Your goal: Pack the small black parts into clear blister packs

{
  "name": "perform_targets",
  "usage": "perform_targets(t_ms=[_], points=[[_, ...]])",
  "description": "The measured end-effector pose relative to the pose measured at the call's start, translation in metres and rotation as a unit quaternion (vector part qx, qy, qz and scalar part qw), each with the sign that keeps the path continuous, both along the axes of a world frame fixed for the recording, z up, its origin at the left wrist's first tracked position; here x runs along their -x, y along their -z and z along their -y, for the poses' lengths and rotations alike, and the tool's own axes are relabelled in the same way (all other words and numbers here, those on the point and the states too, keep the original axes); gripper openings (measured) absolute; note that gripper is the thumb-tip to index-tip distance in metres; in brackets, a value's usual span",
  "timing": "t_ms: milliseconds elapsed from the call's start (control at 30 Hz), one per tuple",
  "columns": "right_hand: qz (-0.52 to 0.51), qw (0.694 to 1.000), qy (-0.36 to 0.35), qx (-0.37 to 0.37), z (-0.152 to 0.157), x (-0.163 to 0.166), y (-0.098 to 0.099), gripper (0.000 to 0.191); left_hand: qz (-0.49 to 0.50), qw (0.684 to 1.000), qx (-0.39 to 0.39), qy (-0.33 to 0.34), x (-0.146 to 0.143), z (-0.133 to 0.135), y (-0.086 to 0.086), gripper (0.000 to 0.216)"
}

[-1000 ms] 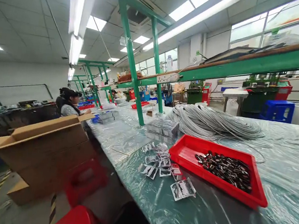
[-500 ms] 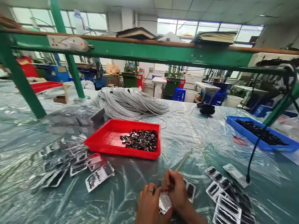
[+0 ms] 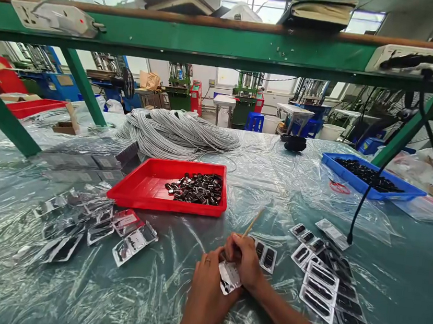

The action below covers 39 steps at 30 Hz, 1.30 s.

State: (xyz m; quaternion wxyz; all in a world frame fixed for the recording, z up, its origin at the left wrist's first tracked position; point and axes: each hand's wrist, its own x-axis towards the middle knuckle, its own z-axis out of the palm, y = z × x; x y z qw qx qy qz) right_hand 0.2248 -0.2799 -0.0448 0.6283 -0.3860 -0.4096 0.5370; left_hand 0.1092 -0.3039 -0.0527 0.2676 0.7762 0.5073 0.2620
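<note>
My left hand (image 3: 207,282) is closed around a small silver-and-white packet (image 3: 229,278), low in the middle of the view. Right beside it, my right hand (image 3: 243,257) grips a thin wooden stick (image 3: 253,222), whose upper end points up and away. The stick's lower end is hidden behind my fingers at the packet. Just beyond my right hand lies a white-edged card with black pieces (image 3: 269,258). Farther right, several similar flat packs with black inserts (image 3: 319,290) lie overlapping on the plastic-covered table (image 3: 167,303).
A red tray (image 3: 138,186) holds small black-and-metal parts. Left of it lie loose silver packs (image 3: 135,244). Behind is a coil of grey cable (image 3: 180,134). At right stand a blue tray (image 3: 334,163) of black parts and a hanging black cable (image 3: 360,211). A green beam (image 3: 231,43) crosses overhead.
The view has tilted down and shifted, so the surroundings sit higher and further left. Both hands stay together at the packet, with the stick still in the right one.
</note>
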Motion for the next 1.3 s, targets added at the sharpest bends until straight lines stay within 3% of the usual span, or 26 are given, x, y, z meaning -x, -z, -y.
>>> perform_targets(t_ms=[200, 433, 567, 667, 833, 967, 1300], points=[[0.102, 0.994, -0.003, 0.048, 0.015, -0.002, -0.005, 0.05, -0.05, 0.999, -0.017, 0.013, 0.001, 0.009, -0.009, 0.035], [0.042, 0.998, -0.006, 0.053, 0.046, -0.015, 0.004, 0.048, -0.071, 0.997, -0.008, 0.009, 0.001, 0.01, -0.011, 0.03], [-0.085, 0.996, -0.016, 0.037, 0.026, -0.025, -0.008, 0.044, -0.09, 0.996, 0.006, 0.017, -0.001, 0.008, -0.013, 0.047], [-0.102, 0.995, 0.012, 0.015, 0.005, -0.028, -0.013, 0.042, -0.112, 0.993, -0.02, 0.005, -0.01, 0.009, -0.009, 0.067], [-0.069, 0.997, 0.013, 0.013, -0.005, -0.022, -0.004, 0.043, -0.106, 0.99, -0.078, -0.047, -0.023, 0.011, 0.003, 0.043], [-0.009, 0.999, 0.034, 0.008, -0.001, -0.02, 0.001, 0.045, -0.093, 0.992, -0.078, -0.023, -0.021, 0.01, 0.005, 0.035], [0.192, 0.98, 0.043, 0.007, 0.006, -0.016, -0.012, 0.051, -0.08, 0.994, -0.069, -0.019, -0.019, 0.01, 0.002, 0.034]])
